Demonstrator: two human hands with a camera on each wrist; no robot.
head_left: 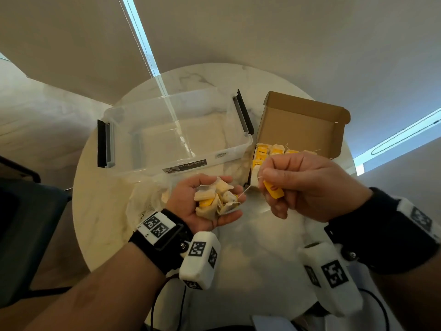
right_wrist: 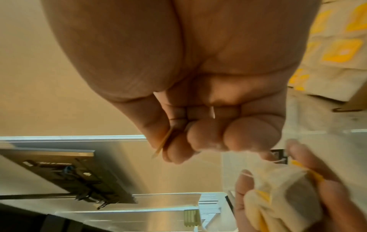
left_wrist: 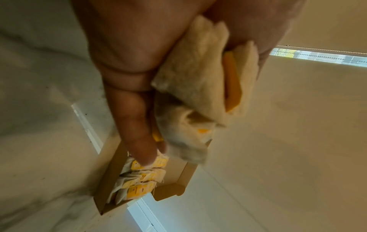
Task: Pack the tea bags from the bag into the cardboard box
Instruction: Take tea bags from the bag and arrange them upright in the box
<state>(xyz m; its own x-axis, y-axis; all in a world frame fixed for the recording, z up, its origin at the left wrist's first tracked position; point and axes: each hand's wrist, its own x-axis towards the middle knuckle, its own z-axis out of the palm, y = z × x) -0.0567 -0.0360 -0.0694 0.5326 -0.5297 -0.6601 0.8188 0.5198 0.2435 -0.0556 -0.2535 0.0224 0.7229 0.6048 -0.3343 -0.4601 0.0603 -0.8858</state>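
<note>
Marble worktop (head_left: pixel 238 247). Left hand (head_left: pixel 210 204) cups tea bags (head_left: pixel 218 198); right hand (head_left: pixel 307 187) pinches one tag (head_left: pixel 274 189). Advice: free string before laying in cardboard box (head_left: pixel 300 123).

The round table (head_left: pixel 100 211) had a polished, pale marble look with faint grey veins. On it the storage tub (head_left: pixel 181 130) was clear glossy plastic with matt black clips, and the cardboard box (head_left: pixel 300 120) was plain matt brown card. The tea bags (head_left: pixel 216 199) looked like soft, fibrous off-white paper, with thin string and smooth yellow card tags. A crinkled see-through plastic bag (head_left: pixel 145 199) lay near the table's left edge.
</note>
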